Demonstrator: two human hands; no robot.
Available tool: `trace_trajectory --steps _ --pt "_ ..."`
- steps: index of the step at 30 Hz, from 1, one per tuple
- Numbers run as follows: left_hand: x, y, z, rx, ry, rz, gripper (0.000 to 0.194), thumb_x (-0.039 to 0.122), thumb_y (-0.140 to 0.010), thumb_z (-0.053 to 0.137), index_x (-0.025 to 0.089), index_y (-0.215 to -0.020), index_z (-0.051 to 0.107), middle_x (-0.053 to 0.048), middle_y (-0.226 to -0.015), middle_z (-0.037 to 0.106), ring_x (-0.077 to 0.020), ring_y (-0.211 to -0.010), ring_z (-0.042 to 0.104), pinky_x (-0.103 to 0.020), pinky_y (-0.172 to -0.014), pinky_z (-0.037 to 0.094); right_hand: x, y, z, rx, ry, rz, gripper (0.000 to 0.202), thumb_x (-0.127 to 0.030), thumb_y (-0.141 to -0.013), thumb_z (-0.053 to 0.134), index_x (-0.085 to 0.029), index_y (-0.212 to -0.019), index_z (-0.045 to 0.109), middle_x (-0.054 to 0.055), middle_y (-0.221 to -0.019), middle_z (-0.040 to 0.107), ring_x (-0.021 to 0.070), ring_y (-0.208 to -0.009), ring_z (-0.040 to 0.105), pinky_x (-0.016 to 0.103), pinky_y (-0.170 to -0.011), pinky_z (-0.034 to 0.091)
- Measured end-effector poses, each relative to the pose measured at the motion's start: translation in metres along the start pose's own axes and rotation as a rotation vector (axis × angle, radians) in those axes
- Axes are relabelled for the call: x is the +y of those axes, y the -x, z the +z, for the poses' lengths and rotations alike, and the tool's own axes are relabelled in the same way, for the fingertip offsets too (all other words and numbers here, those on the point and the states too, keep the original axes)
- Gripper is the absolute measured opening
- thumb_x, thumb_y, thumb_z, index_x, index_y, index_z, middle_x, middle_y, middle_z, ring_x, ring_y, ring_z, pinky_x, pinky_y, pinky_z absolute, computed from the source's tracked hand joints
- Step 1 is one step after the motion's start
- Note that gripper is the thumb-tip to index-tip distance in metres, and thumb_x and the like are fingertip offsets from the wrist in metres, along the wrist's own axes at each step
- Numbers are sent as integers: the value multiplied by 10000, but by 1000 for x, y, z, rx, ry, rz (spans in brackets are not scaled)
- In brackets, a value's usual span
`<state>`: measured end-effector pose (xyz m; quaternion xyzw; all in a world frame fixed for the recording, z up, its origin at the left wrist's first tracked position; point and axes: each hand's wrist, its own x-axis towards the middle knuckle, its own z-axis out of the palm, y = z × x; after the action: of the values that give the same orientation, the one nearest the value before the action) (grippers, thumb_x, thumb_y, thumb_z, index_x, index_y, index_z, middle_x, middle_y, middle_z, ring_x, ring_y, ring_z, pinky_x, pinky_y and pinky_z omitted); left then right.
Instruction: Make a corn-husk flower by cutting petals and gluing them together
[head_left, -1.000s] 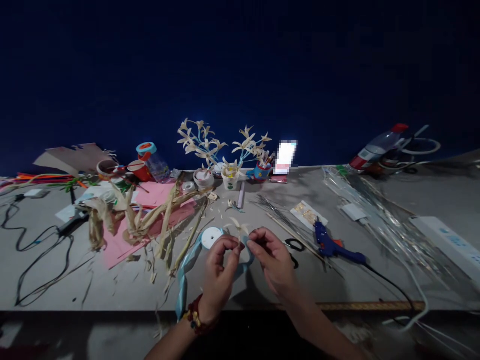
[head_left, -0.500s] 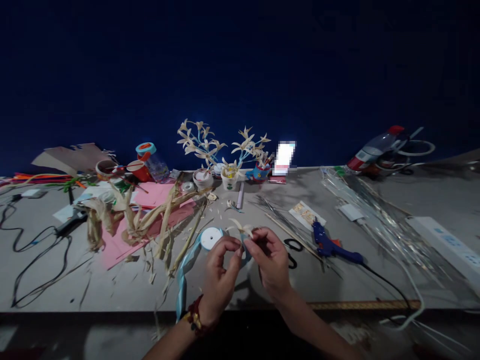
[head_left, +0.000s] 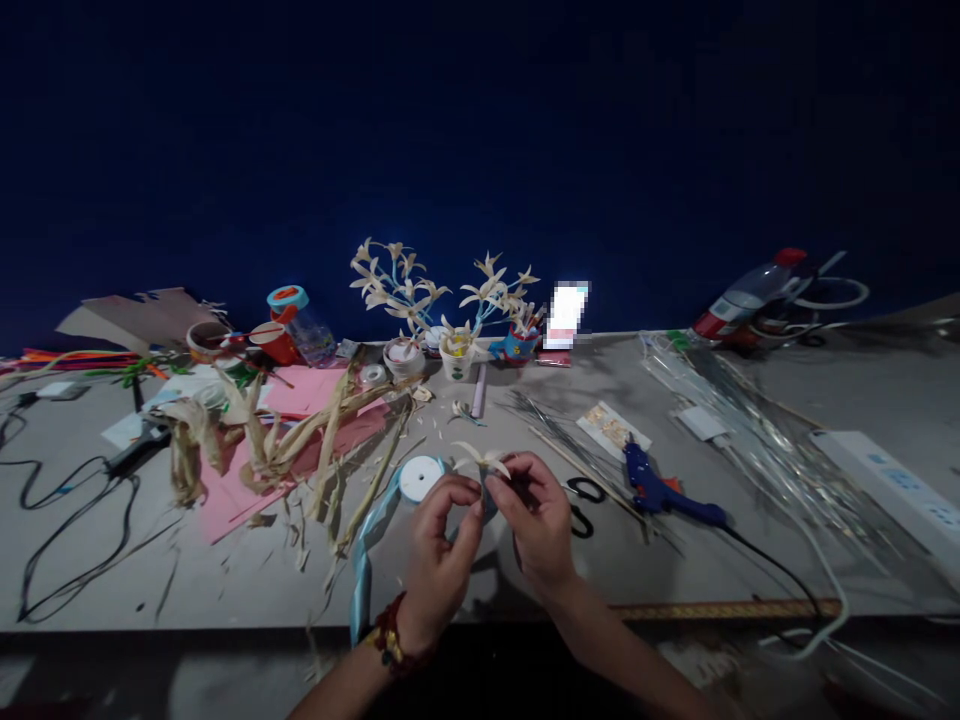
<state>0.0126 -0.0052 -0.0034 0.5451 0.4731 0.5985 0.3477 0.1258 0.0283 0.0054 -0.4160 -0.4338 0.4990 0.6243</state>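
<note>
A pale husk flower [head_left: 482,459] with thin spread petals stands up between my two hands, near the front middle of the table. My left hand [head_left: 442,535] pinches at the flower's stem, thumb against the fingertips. Close beside it, my right hand [head_left: 536,515] has its thumb and fingers closed on the flower's base. The stem itself is mostly hidden by the fingers. Just behind my left hand lies a white spool [head_left: 421,479], with light blue ribbon [head_left: 361,580] trailing over the table's front edge.
Black-handled scissors [head_left: 585,490] and a blue glue gun [head_left: 671,497] lie to the right. Dried husks [head_left: 274,450] cover pink paper [head_left: 225,500] on the left. Husk flowers on blue stems [head_left: 397,285] stand behind, beside a lit phone [head_left: 567,315]. A bottle [head_left: 750,295] leans at the back right.
The view has shifted slightly. Both hands stay together at the flower, which has turned a little, and the blue ribbon piece seen beside the fingers earlier is less visible now.
</note>
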Motion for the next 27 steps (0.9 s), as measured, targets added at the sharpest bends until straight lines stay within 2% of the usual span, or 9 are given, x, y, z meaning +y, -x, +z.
trace_trajectory --steps 16,27 --pt "3 -1 1 -26 -31 18 106 202 -946 581 204 -858 639 -58 -891 660 -208 -887 627 -316 -839 489 -1 -3 -3 -17 -5 4 153 -270 -780 764 -218 -773 620 -13 -775 593 143 -688 551 253 -647 467" --pt "4 0 2 -37 -100 69 102 168 -931 585 203 -857 645 -57 -891 668 -205 -879 635 -314 -828 493 -1 -4 -1 6 -50 -110 168 -198 -789 746 -237 -797 582 -4 -846 567 165 -800 572 276 -735 488"
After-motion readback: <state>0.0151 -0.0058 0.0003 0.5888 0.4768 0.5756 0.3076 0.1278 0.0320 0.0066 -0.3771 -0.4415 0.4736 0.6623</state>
